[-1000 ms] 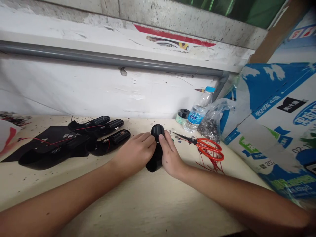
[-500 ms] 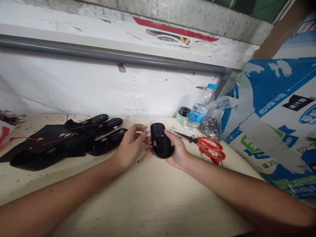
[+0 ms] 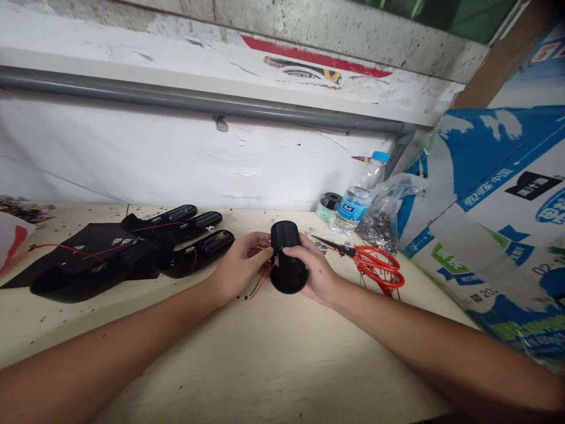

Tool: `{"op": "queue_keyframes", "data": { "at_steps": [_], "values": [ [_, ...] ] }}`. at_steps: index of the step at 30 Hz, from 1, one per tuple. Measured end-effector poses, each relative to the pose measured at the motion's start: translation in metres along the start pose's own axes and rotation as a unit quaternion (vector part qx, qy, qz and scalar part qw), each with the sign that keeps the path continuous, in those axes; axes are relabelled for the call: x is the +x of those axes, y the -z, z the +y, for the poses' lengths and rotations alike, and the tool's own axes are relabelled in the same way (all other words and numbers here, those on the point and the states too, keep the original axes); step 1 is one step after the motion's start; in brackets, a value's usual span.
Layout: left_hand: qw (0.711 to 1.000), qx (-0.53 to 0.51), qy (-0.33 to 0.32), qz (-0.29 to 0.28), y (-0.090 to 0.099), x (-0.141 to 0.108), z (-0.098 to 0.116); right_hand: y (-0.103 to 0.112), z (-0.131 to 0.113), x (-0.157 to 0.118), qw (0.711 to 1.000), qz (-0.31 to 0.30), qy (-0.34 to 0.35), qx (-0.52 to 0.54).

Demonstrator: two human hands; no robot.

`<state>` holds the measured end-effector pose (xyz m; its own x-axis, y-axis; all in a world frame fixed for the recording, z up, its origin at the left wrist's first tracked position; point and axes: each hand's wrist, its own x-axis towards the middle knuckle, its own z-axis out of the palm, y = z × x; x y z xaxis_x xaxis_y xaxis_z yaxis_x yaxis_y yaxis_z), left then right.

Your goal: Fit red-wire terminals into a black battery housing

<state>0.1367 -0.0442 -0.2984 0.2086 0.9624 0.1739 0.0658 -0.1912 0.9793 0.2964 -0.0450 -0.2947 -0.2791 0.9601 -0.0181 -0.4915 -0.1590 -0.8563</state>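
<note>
Head view: left hand (image 3: 245, 262) and right hand (image 3: 318, 270), fingers curled, clasp a black casing (image 3: 288, 272).

Wall: was white (image 3: 176, 162), scuffed and marked
Pipe: grey (image 3: 176, 106), ran along the wall, bent down near the right end
Ledge: mottled grey (image 3: 282, 23), stained, sat above a torn red sticker (image 3: 313, 56)
Window: greenish pane (image 3: 435, 16) showed top right
Worktop: was cream (image 3: 242, 371), dark-specked, met the wall
Light: was soft, even

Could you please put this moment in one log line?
right hand: holding black part | left hand: at its left edge, beside wires | nearby: scissors
</note>
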Motion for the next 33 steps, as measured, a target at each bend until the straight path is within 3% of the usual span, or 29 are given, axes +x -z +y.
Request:
{"op": "queue_keyframes", "data": {
  "at_steps": [6,13,21,33],
  "values": [
    [0.999,-0.025,0.032,-0.019,0.0026,0.0026,-0.0058,0.0020,0.0001,0.0023,0.999,-0.031,-0.022,0.014],
    [0.997,-0.056,0.021,-0.037,0.0053,0.0051,-0.0103,0.0065,-0.0004,0.0014,0.998,-0.060,-0.029,0.007],
    [0.993,-0.091,0.038,-0.062,0.0065,0.0040,-0.0036,0.0046,-0.0040,-0.0024,0.996,-0.087,-0.027,-0.020],
    [0.992,-0.093,-0.007,-0.087,0.0090,0.0020,-0.0049,0.0057,-0.0004,-0.0046,0.997,-0.077,-0.015,-0.008]
  ]
}}
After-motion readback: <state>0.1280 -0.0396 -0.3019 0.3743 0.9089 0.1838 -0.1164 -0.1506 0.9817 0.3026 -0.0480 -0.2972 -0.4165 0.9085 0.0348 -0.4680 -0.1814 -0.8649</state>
